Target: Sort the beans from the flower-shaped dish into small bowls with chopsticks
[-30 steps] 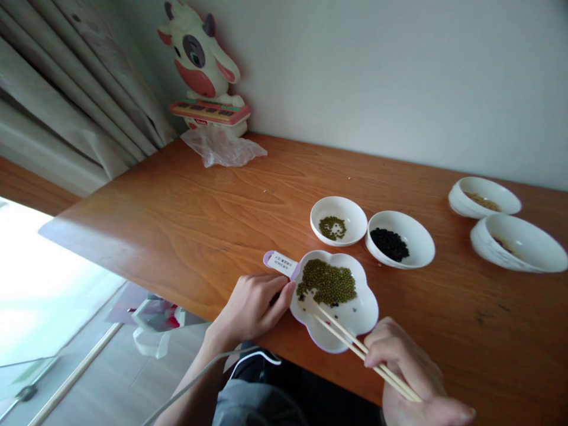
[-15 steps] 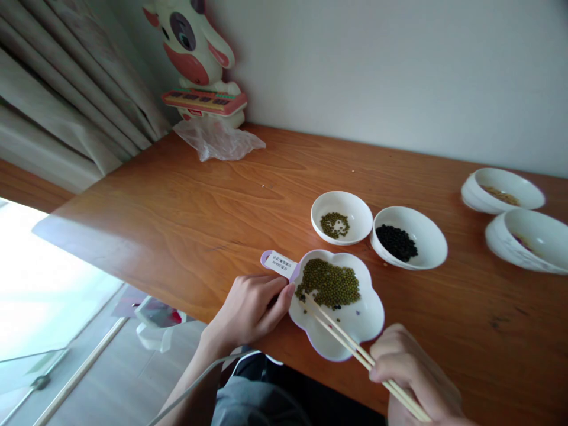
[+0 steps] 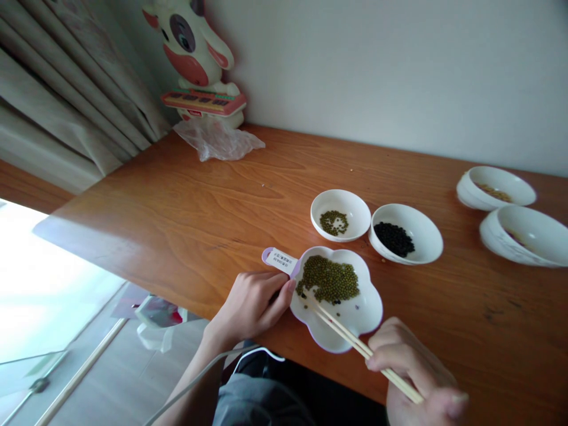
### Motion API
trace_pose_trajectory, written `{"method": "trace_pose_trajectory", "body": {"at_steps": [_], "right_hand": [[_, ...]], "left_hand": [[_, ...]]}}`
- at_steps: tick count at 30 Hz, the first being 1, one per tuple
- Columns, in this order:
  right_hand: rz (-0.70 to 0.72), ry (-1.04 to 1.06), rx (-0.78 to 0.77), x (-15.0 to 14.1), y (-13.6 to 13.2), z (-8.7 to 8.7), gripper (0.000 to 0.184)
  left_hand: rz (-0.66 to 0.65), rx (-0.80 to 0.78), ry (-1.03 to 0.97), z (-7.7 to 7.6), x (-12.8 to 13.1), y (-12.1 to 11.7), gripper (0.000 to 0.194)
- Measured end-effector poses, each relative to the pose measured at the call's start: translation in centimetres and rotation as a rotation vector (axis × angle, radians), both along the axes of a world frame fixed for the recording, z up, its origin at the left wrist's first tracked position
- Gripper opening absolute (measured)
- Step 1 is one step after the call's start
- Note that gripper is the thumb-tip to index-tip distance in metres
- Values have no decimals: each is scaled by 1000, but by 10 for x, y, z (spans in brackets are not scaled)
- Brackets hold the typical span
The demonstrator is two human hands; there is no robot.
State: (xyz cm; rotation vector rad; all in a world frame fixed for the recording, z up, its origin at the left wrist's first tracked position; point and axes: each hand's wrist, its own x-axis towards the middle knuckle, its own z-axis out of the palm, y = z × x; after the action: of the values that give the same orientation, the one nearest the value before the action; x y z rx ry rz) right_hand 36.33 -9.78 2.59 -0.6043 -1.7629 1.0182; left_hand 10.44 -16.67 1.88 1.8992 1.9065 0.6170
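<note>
My left hand [image 3: 255, 302] is closed on the near left edge of a flower-shaped white dish [image 3: 368, 296] with a purple rim and a labelled handle [image 3: 280, 260]. Green mung beans [image 3: 331, 280] cover the dish's upper part, with a few dark beans near their lower edge. My right hand [image 3: 412, 370] grips a pair of wooden chopsticks [image 3: 345, 334]. Their tips reach into the dish at the lower left of the beans; whether a bean is between them I cannot tell. Behind the dish stand a white bowl [image 3: 359, 210] with some mung beans and a white bowl [image 3: 428, 236] with black beans.
Two more white bowls stand at the right, one [image 3: 517, 183] with pale yellowish contents, the nearer one [image 3: 548, 236] with contents barely visible. A cow-shaped toy keyboard [image 3: 204, 100] and a crumpled plastic bag [image 3: 222, 141] sit at the back left. A cable [image 3: 195, 378] crosses my left forearm.
The chopstick tips have shifted slightly right within the dish, and my right hand has tilted a little. The bowls and dish appear slightly higher and farther left in view. My left hand keeps its hold.
</note>
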Motion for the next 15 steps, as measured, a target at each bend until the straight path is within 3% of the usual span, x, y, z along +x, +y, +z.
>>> {"method": "trace_pose_trajectory", "body": {"at_steps": [10, 15], "right_hand": [[-46, 62, 96, 2, 3, 5, 77], [-162, 153, 213, 18, 0, -4, 74]], "left_hand": [[-12, 17, 11, 0, 0, -1, 39], [-15, -2, 1, -1, -1, -2, 36]]}}
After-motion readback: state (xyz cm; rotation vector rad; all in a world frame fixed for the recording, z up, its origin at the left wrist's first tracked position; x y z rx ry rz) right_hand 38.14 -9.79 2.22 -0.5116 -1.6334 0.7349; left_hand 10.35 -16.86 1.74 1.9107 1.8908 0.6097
